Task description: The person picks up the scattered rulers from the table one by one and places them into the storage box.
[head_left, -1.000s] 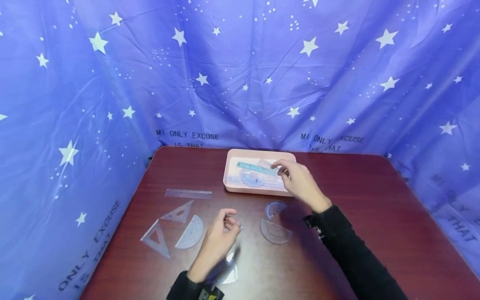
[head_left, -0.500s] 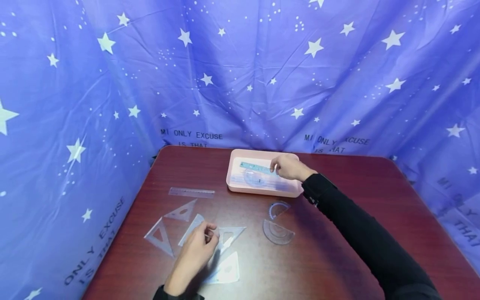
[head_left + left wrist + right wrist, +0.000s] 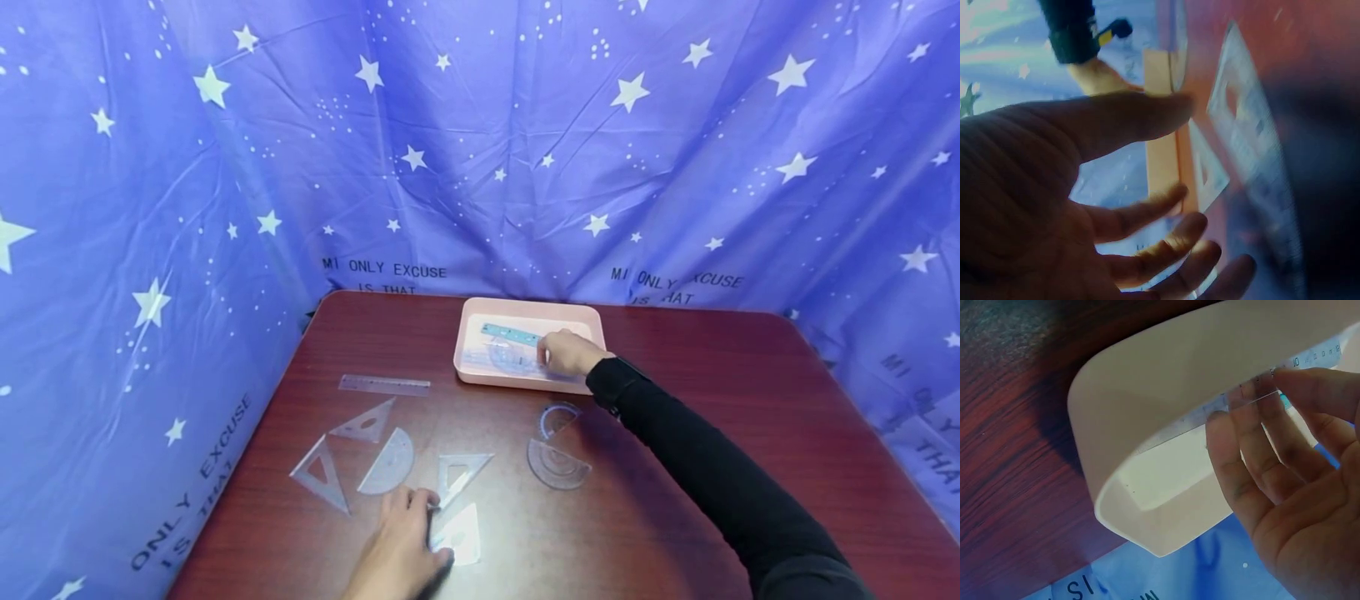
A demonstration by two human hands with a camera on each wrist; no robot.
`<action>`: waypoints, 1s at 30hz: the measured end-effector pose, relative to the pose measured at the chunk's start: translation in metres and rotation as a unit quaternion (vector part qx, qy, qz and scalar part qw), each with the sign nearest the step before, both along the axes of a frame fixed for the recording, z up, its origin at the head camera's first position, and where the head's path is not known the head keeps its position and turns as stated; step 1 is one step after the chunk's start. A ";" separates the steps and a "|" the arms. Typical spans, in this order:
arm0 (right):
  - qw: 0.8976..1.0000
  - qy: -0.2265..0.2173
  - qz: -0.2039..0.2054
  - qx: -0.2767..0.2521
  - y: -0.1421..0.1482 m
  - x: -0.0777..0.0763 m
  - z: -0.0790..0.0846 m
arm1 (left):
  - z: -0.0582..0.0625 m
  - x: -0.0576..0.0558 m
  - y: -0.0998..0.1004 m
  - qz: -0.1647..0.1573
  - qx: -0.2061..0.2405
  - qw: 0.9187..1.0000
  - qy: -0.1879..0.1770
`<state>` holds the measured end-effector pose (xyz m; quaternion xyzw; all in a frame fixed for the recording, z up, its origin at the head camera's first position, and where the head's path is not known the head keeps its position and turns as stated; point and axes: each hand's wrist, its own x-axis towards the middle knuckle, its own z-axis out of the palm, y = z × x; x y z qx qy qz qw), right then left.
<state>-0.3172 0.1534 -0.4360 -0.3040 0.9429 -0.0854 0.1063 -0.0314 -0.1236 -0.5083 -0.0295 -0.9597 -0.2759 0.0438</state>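
Note:
My left hand point(image 3: 401, 546) reaches low over the table in the head view, fingers apart, beside a bright clear set square point(image 3: 467, 533). Just beyond lies another set square point(image 3: 474, 462). Left of that is a clear protractor point(image 3: 390, 462). In the left wrist view, the thumb and fingers are spread with nothing between them. My right hand point(image 3: 567, 352) is inside the pale pink tray point(image 3: 495, 382). Its thumb and fingertips pinch a clear ruler point(image 3: 1182, 428) along the tray's near wall. A blue ruler point(image 3: 506, 334) and a clear round-edged piece point(image 3: 506, 357) lie beside it.
On the left lie a clear ruler point(image 3: 384, 385) and two set squares, one upper point(image 3: 367, 422) and one lower point(image 3: 315, 479). Right of centre are a small protractor point(image 3: 555, 417) and a larger one point(image 3: 557, 465). Star-printed cloth point(image 3: 480, 167) hangs around the table point(image 3: 690, 367).
My left hand has come back toward the near edge, uncovering the protractor and a set square. My right hand has gone down into the tray and shifted toward its near wall.

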 end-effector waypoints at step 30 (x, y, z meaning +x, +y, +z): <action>0.990 0.073 -0.095 -0.077 0.024 0.034 -0.001 | 0.010 0.019 0.020 -0.061 -0.069 0.996 0.000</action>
